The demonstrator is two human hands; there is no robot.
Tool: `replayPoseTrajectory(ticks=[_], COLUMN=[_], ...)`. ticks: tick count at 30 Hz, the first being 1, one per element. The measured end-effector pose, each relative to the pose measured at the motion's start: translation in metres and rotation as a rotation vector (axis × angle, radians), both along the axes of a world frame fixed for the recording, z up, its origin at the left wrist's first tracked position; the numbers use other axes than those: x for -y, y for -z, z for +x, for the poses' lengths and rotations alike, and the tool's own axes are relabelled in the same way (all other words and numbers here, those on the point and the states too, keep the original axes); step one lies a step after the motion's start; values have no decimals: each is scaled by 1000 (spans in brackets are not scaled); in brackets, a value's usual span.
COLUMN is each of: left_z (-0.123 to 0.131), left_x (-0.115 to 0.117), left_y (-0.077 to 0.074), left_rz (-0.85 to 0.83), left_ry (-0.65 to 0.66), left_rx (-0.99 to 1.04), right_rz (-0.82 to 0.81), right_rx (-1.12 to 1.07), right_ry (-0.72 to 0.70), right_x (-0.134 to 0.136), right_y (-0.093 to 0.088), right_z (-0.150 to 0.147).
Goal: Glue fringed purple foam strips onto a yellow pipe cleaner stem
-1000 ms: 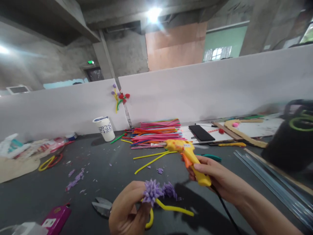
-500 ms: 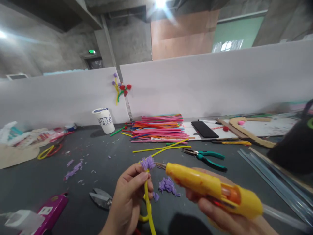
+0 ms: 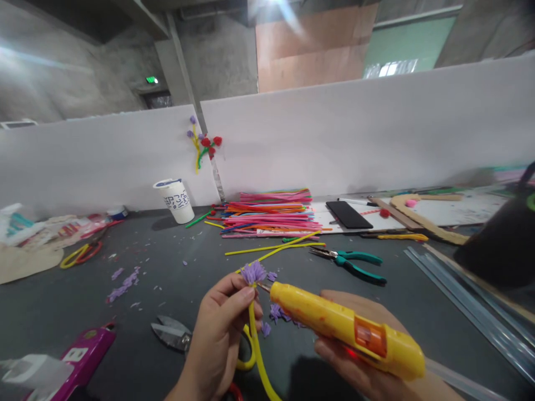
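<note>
My left hand (image 3: pixel 225 328) pinches a yellow pipe cleaner stem (image 3: pixel 257 351) just under its top, where a purple tuft of short cut pieces forms a flower head (image 3: pixel 253 273). My right hand (image 3: pixel 363 345) is wrapped round a yellow hot glue gun (image 3: pixel 343 323), with a clear glue stick at its back end. The gun's metal nozzle (image 3: pixel 264 286) is at the base of the tuft, close to my left fingertips; whether it touches cannot be made out. Loose purple pieces (image 3: pixel 276 313) lie behind the gun, partly hidden. Scissors (image 3: pixel 171 334) rest on the table beneath my left hand.
Teal pliers (image 3: pixel 355 264) lie behind the gun, near a phone (image 3: pixel 349 214). A bundle of coloured pipe cleaners (image 3: pixel 271 217) and a white cup (image 3: pixel 174 201) stand toward the back. At the left front is a purple power strip (image 3: pixel 86 356); clear glue sticks (image 3: pixel 468 312) lie right.
The glue gun has moved left and slightly down, bringing its nozzle from the tuft's right side to the tuft's base. My left hand keeps its hold on the stem.
</note>
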State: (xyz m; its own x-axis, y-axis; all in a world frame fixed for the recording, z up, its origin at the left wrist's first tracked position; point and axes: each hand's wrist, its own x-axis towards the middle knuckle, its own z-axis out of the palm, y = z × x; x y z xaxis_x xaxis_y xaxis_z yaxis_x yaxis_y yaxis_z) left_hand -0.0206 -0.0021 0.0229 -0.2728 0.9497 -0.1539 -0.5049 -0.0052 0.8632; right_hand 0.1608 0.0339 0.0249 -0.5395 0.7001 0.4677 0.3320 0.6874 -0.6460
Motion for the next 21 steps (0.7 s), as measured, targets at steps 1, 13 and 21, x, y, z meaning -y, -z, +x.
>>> replayPoseTrajectory(ticks=[1, 13, 21], left_z=[1, 0, 2], left_x=[0, 1, 0], left_y=[-1, 0, 0], left_rz=[0, -4, -11], left_ry=[-5, -3, -17], left_rx=[1, -6, -30], right_rz=[24, 199, 230], right_rx=[15, 115, 62], right_ry=[0, -1, 4], right_x=[0, -8, -8], right_y=[0, 5, 6], right_z=[1, -2, -7])
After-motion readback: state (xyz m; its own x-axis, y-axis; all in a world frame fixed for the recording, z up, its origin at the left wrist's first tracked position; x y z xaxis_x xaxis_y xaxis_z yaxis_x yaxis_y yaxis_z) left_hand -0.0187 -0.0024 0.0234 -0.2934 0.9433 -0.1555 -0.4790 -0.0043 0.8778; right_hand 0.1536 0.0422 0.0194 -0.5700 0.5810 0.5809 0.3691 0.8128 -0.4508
